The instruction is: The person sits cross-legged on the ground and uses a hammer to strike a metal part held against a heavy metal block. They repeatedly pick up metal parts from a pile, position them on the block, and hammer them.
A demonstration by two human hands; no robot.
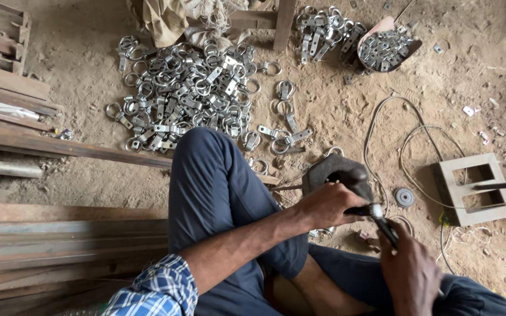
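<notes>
- Head view looks down on a person seated on sandy ground, one knee in dark blue trousers [218, 193] raised in the middle of the picture.
- Left hand [329, 205] has its fingers curled shut over the dark body of a power tool [338, 175], which sits just beyond the knee, close to the ground.
- Right hand [411, 272] is wrapped tight round the tool's dark handle [386, 229], which slants down from a short metal collar just under the left hand's fingers; the fingertips of this hand are hidden from the camera.
- The two hands are near each other on the one tool, left higher on the body, right lower on the handle.
- Whatever the tool's front end is working against is hidden under its body, so I cannot tell what lies there.
- A thin cable [382, 126] loops over the sand to the right of the tool.
- A small round disc [404, 197] lies on the ground just right of the tool.
- A pale concrete block [475, 190] with two openings sits further right, a dark rod lying across it.
- A big heap of shiny metal ring clamps [185, 93] is spread on the sand beyond the knee, with a smaller heap [326, 32] at the top right.
- Wooden planks [42, 234] are stacked along the left side.
</notes>
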